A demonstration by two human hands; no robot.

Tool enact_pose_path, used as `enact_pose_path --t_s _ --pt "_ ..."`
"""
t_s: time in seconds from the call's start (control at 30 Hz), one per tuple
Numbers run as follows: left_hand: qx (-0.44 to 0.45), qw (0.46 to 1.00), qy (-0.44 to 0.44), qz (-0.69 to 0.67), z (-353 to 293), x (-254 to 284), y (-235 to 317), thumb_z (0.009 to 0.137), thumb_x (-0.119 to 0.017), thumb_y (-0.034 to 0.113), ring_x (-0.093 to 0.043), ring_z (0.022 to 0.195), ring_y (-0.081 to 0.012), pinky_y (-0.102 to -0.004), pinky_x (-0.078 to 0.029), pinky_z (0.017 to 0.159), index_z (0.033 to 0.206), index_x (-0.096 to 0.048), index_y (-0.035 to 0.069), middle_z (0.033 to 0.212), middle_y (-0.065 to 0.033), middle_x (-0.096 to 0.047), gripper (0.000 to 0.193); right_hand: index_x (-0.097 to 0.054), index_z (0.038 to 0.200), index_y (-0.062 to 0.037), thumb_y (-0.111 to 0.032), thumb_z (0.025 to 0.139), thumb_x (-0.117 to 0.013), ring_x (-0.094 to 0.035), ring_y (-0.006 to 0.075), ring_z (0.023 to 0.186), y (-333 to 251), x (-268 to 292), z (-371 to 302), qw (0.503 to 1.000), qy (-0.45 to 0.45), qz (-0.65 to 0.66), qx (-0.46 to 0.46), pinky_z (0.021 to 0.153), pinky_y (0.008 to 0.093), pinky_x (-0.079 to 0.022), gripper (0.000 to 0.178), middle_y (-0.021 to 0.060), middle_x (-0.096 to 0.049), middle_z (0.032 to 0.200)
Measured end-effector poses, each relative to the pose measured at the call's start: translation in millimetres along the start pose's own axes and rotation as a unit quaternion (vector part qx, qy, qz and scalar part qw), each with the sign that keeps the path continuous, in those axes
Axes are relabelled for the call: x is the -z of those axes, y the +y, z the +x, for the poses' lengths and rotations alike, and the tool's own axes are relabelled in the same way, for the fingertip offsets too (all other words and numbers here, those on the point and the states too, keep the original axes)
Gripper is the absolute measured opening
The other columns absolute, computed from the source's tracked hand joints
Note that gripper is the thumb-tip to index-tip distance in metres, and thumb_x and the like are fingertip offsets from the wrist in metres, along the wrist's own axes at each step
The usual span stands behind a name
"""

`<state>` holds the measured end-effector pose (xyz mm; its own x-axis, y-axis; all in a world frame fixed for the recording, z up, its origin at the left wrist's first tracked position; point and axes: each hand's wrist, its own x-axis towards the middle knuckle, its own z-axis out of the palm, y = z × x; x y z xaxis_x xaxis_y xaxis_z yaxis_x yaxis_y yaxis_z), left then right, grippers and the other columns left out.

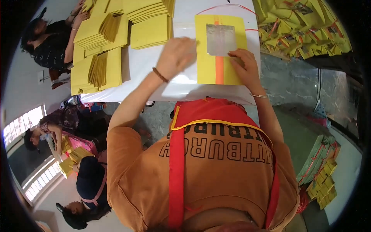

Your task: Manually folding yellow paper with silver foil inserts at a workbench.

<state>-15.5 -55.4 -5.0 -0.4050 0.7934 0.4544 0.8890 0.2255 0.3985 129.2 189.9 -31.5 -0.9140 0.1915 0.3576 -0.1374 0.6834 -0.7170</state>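
Observation:
On the white table lies a yellow paper sheet (201,69) with an orange stripe (219,71) down its middle. A silver-grey square sheet (221,40) rests on its upper part, over the stripe. My right hand (246,69) sits at the right side of the yellow sheet, its bent fingertips touching the silver square's lower right corner, thumb and forefinger apart. To the left of the yellow sheet, my left hand (177,58) hovers near its edge with the fingers bent; they are smeared by motion, and nothing shows in them.
Stacks of folded yellow paper (150,33) fill the left of the white table (143,73). A thin red string (232,5) curves at the far edge. Yellow pieces with red ties (301,29) are heaped at the far right. Other people (50,42) work on the left.

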Motion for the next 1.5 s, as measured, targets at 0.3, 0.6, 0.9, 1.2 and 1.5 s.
enact_pose_path --t_s 0.3,0.6,0.9,1.2,1.5 --pt "-0.108 0.981 -0.156 -0.047 4.4 -22.7 53.1 0.073 -0.07 0.024 -0.053 0.095 -0.0288 -0.0365 -0.044 0.08 0.114 -0.058 0.002 0.105 -0.0121 -0.055 0.047 -0.066 0.099 -0.0098 -0.013 0.077 -0.066 -0.054 0.0261 0.102 2.8 1.5 0.2 0.999 -0.008 0.034 -0.008 0.091 0.0367 -0.041 0.023 0.0067 -0.062 0.101" --pt "0.015 0.973 -0.144 -0.179 14.8 -20.4 51.8 0.083 -0.061 0.016 -0.059 0.078 -0.0258 -0.034 -0.048 0.069 0.089 -0.063 0.005 0.081 -0.0089 -0.062 0.014 -0.062 0.106 -0.0024 -0.034 0.098 -0.033 -0.042 0.0226 0.119 9.0 15.1 -4.3 0.941 -0.07 0.295 -0.153 0.103 0.0342 -0.03 0.044 0.0088 -0.059 0.111" --pt "0.148 0.938 -0.171 -0.262 13.5 -17.6 51.6 0.085 -0.061 0.013 -0.052 0.06 -0.0106 -0.0252 -0.041 0.054 0.091 -0.063 0.0 0.07 -0.006 -0.059 0.014 -0.058 0.116 -0.006 -0.041 0.099 -0.017 -0.036 0.0229 0.127 21.3 12.0 -6.3 0.954 -0.1 0.258 -0.118 0.107 0.0346 -0.024 0.056 0.0091 -0.06 0.115" --pt "0.327 0.851 -0.14 -0.387 11.0 -29.5 35.2 0.087 -0.059 0.015 -0.044 0.059 -0.003 -0.021 -0.039 0.053 0.088 -0.064 -0.001 0.067 0.003 -0.056 0.016 -0.058 0.116 -0.0048 -0.038 0.096 -0.035 -0.035 0.0199 0.127 16.5 11.0 -8.2 0.918 -0.084 0.34 -0.188 0.106 0.0352 -0.027 0.045 0.0103 -0.052 0.124" --pt "0.362 0.811 -0.148 -0.435 13.2 -30.3 32.8 0.087 -0.059 0.016 -0.043 0.062 -0.0017 -0.0191 -0.038 0.056 0.089 -0.064 -0.001 0.068 0.0056 -0.053 0.018 -0.06 0.113 -0.0059 -0.008 0.074 -0.07 -0.032 0.0217 0.13 19.6 13.8 -8.2 0.938 -0.131 0.278 -0.158 0.103 0.0342 -0.031 0.04 0.0038 -0.055 0.121"
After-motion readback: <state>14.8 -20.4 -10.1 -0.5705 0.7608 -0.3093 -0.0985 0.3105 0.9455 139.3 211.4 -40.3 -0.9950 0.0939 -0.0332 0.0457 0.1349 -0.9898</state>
